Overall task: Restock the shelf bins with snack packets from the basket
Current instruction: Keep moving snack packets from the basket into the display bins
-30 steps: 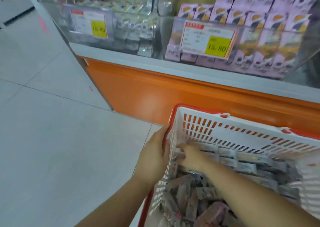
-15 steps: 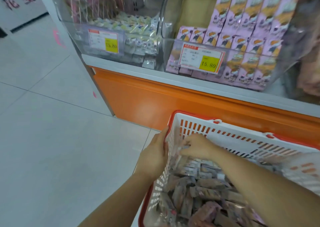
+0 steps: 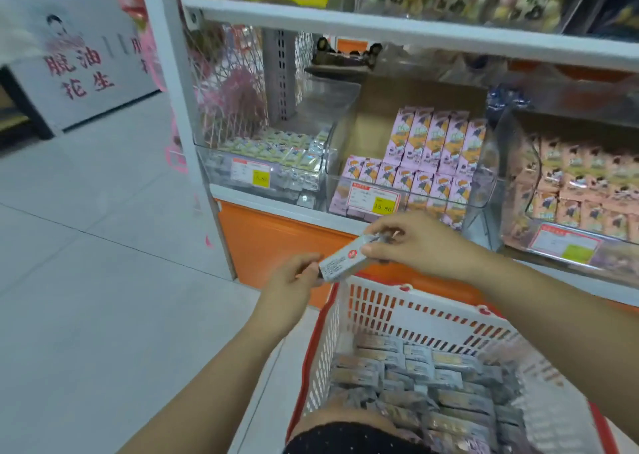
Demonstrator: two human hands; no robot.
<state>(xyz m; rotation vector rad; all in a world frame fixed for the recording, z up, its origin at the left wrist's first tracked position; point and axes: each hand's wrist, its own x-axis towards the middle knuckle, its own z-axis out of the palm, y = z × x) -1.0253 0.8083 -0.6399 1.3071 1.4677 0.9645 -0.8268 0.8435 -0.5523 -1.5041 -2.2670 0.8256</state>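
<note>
Snack packet (image 3: pixel 342 261) held at 12 o'clock ahead of me, above the far-left corner of the basket (image 3: pixel 415 318) — my left hand (image 3: pixel 294 280) pinches its near end and my right hand (image 3: pixel 415 246) pinches the far end. It looks light, crinkly and a little slick, so I judge the sealed ends the surest hold. The likely bin (image 3: pixel 269 163) lies at 11 o'clock.

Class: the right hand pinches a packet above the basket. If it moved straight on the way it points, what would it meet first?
Likely the clear front of the leftmost bin, holding pale packets: the right hand, with its packet, points up-left toward it. Depth is unclear.
</note>
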